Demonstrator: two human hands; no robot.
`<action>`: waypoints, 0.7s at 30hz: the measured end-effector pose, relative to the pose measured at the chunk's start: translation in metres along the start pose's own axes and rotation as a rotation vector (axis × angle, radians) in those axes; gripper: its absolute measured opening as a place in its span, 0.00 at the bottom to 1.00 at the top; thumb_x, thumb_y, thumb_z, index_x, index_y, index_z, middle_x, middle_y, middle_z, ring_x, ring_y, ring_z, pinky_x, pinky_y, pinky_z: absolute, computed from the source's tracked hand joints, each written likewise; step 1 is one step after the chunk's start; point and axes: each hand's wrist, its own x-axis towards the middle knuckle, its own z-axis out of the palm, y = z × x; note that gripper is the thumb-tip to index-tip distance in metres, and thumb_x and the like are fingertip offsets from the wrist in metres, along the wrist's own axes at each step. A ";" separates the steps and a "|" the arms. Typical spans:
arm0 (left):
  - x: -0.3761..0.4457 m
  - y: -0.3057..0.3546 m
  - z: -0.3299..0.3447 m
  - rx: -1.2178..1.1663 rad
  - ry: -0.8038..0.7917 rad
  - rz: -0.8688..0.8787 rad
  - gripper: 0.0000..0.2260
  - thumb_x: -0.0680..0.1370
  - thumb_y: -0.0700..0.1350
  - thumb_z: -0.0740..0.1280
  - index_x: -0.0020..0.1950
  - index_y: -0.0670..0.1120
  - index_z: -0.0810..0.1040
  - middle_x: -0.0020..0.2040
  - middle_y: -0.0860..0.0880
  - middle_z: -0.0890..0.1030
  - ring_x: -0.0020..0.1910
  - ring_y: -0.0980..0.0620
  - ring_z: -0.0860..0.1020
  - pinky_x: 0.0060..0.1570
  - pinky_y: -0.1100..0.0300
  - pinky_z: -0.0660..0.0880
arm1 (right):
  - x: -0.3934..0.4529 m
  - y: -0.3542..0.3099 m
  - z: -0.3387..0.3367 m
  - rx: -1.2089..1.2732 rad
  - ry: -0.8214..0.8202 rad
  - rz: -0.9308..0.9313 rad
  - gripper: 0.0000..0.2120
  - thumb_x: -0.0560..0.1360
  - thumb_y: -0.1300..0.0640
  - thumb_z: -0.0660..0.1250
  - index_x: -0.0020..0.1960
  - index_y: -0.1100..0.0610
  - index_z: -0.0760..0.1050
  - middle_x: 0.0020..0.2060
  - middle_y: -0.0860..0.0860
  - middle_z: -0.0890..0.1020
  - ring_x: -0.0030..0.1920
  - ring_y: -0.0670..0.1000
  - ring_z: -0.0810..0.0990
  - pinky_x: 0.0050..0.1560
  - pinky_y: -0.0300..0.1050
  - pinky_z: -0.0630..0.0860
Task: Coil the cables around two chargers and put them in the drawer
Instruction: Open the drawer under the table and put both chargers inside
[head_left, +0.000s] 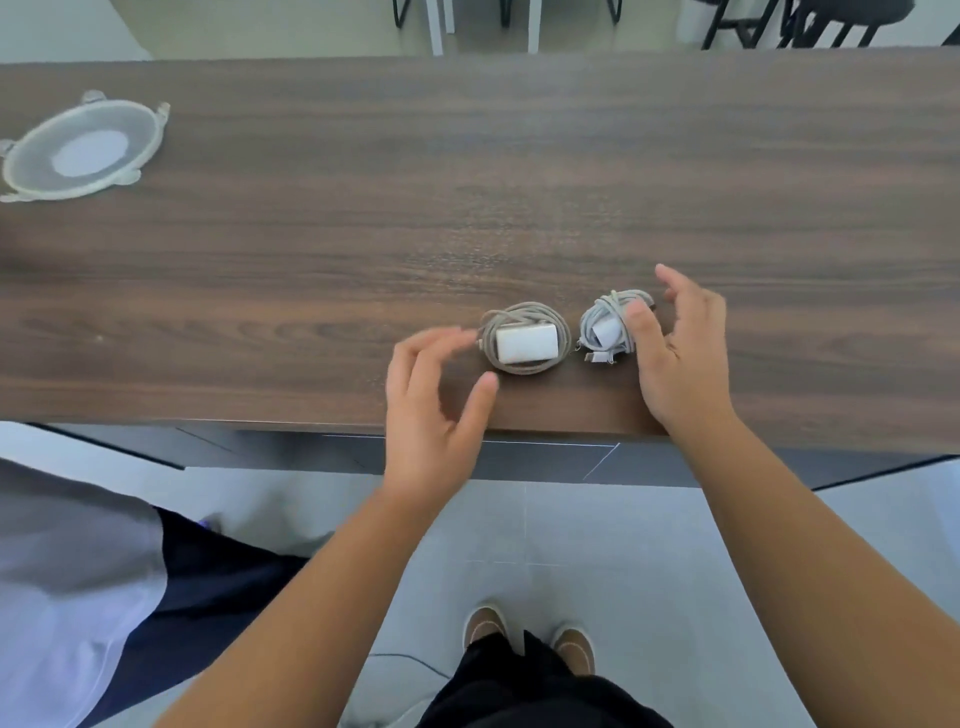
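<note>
Two white chargers lie side by side near the front edge of the wooden table (467, 182). The left charger (523, 343) is a flat white block with a beige cable coiled around it. The right charger (605, 330) is smaller, wrapped in a bundle of pale cable with its plug end sticking out in front. My left hand (431, 405) hovers just left of the left charger, fingers spread and relaxed, holding nothing. My right hand (680, 353) sits beside the right charger, thumb touching the bundle, fingers arched over its right side.
A clear round lid (83, 150) lies at the table's far left. A grey drawer front (519, 457) runs under the table's front edge, shut. Another person's clothing shows at the lower left. Chair legs stand beyond the far edge.
</note>
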 end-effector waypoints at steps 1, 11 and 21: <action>-0.020 -0.007 -0.002 0.011 0.100 0.035 0.12 0.77 0.42 0.69 0.59 0.45 0.76 0.60 0.47 0.72 0.63 0.51 0.71 0.63 0.54 0.69 | -0.001 0.001 0.001 -0.014 0.016 -0.025 0.24 0.77 0.45 0.61 0.71 0.51 0.66 0.61 0.53 0.67 0.53 0.34 0.69 0.57 0.35 0.71; -0.151 -0.178 0.059 0.312 -0.337 -0.676 0.09 0.75 0.41 0.67 0.54 0.51 0.77 0.59 0.51 0.71 0.53 0.47 0.77 0.49 0.55 0.77 | -0.029 -0.014 0.025 -0.538 -0.133 -0.581 0.18 0.80 0.49 0.56 0.69 0.45 0.70 0.75 0.57 0.60 0.73 0.63 0.58 0.72 0.61 0.55; -0.107 -0.280 0.131 0.309 -0.606 -0.874 0.13 0.78 0.48 0.64 0.62 0.51 0.77 0.61 0.47 0.79 0.57 0.45 0.78 0.52 0.59 0.74 | -0.027 -0.009 0.032 -0.552 -0.077 -0.637 0.19 0.80 0.51 0.57 0.71 0.45 0.68 0.75 0.55 0.62 0.74 0.61 0.56 0.73 0.61 0.51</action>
